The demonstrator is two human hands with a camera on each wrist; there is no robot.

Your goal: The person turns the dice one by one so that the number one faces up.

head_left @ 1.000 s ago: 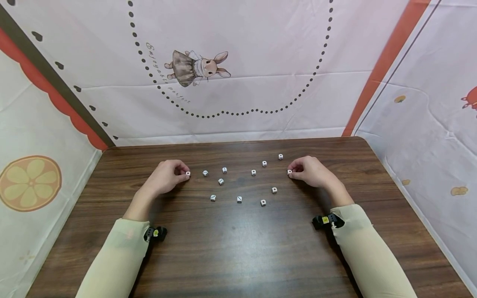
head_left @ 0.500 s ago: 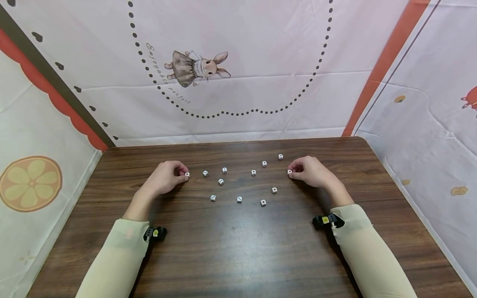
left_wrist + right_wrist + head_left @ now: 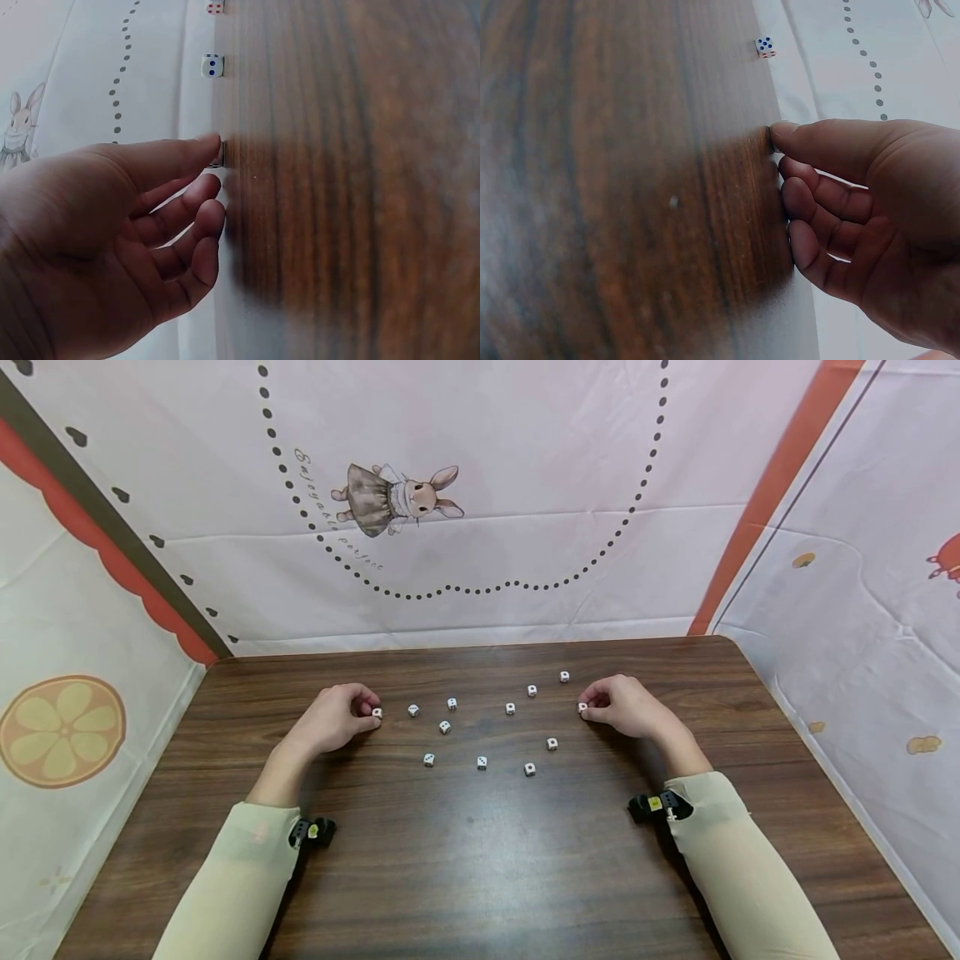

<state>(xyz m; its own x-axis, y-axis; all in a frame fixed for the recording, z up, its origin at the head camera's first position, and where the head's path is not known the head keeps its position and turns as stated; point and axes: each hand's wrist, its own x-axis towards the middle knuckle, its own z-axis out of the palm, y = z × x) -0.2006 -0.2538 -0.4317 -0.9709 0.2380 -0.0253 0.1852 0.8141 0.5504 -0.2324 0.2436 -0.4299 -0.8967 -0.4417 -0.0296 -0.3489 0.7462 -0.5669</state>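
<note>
In the head view my left hand (image 3: 336,718) pinches a small white die (image 3: 377,713) between thumb and fingertips at the left end of a loose group of dice. The left wrist view shows the thumb covering most of that die (image 3: 218,159), right at the tabletop. On the group's right side, my right hand (image 3: 628,705) pinches another white die (image 3: 582,707), low over the wood. Its thumb (image 3: 821,142) hides nearly all of it in the right wrist view. Nearest the left hand's die is one with dark pips (image 3: 413,711).
Several more dice lie scattered between the hands, including a near one (image 3: 530,769), a far one (image 3: 565,677) and one at centre (image 3: 511,708). The brown wooden table (image 3: 480,860) meets a printed cloth (image 3: 525,552) at the back and sides.
My left fingers have drawn their die very slightly left and nearer to me. The right hand and the loose dice stay put.
</note>
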